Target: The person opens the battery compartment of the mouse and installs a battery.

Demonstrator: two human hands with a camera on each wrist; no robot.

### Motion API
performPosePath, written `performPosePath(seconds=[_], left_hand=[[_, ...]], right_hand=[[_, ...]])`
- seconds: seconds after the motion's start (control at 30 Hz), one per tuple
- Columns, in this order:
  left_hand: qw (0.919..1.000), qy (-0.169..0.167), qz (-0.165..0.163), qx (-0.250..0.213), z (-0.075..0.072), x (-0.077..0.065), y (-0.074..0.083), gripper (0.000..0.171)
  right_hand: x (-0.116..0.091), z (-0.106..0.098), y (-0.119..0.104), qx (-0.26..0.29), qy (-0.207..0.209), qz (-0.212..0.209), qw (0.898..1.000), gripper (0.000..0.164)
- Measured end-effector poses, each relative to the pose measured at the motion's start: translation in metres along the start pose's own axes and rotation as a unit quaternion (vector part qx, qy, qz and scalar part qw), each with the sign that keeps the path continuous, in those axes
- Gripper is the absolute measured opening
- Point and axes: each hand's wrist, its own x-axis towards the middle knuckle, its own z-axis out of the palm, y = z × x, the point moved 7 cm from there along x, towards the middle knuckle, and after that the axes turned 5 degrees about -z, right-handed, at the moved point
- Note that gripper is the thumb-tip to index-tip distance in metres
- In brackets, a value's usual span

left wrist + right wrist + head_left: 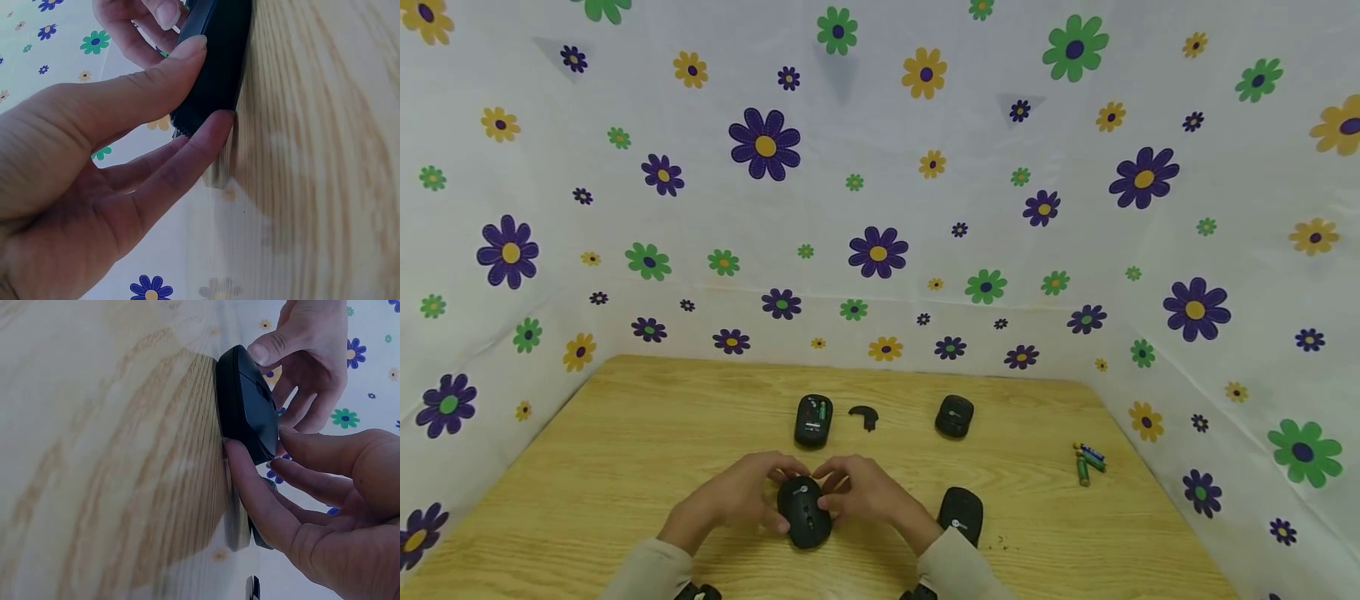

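Observation:
A black computer mouse [805,521] lies right side up on the wooden table, its scroll wheel toward the near edge and a small pale logo at the far end. My left hand [741,493] holds its left side; in the left wrist view that thumb lies along the top edge of the mouse [219,62] and a finger is low on its end. From the right, my right hand [871,493] pinches the far end, thumb on top and a finger at the base of the mouse [244,409] in the right wrist view.
Behind the hands lie an upturned mouse [812,423] with a green battery in its compartment and a small curved black piece [865,415]. Another mouse [954,417] sits back right; one more [962,507] is partly behind my right sleeve. Several batteries [1084,467] lie far right. Flowered cloth [880,200] surrounds the table.

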Motion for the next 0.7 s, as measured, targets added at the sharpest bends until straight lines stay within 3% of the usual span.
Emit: performPosePath(seconds=[0.37,0.7], left_hand=[[0.9994,-0.006,-0.011,-0.031,-0.0033,-0.0003,-0.0034,0.074],[0.9992,-0.008,0.000,-0.040,-0.0027,0.0002,-0.0093,0.064]], right_hand=[[-0.0028,-0.0003,-0.0056,0.023,0.003,0.015,1.000,0.035],[-0.0021,0.0020,-0.0039,0.010,0.003,0.016,1.000,0.031]])
